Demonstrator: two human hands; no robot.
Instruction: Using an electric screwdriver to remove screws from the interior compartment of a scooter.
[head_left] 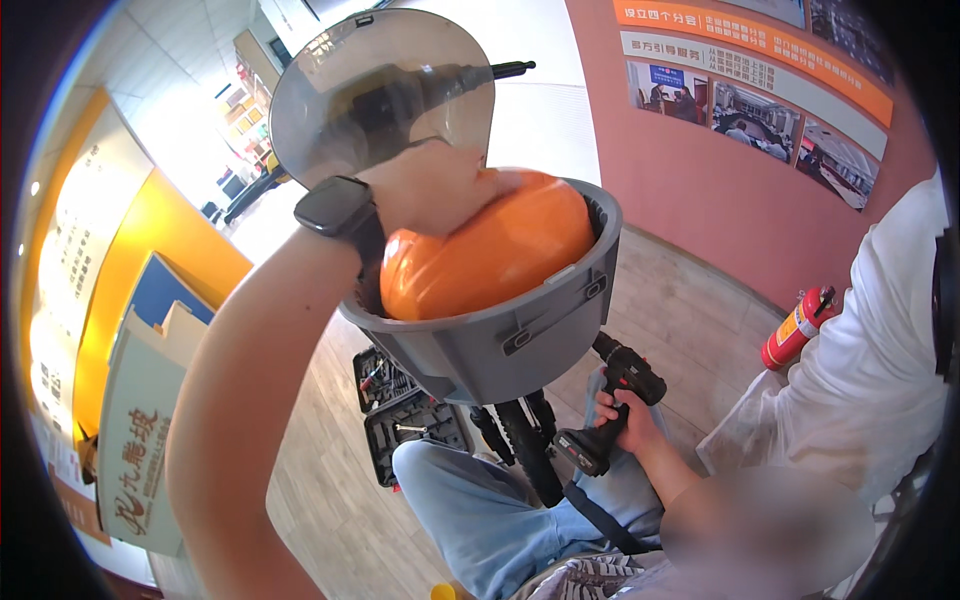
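Observation:
An orange helmet sits inside a grey plastic basket in the middle of the view. Behind the helmet stands a large smoked see-through visor; where it attaches is hidden. My left arm, with a black watch at the wrist, reaches across from the lower left. My left hand lies closed over the helmet's upper edge, its fingertips mostly hidden. My right hand is out of view. Below the basket, another person's hand grips a black cordless drill.
An opened black toolbox lies on the wooden floor under the basket. A black wheel stands beneath it, before a crouching person in jeans. White sheeting or clothing and a red fire extinguisher are on the right.

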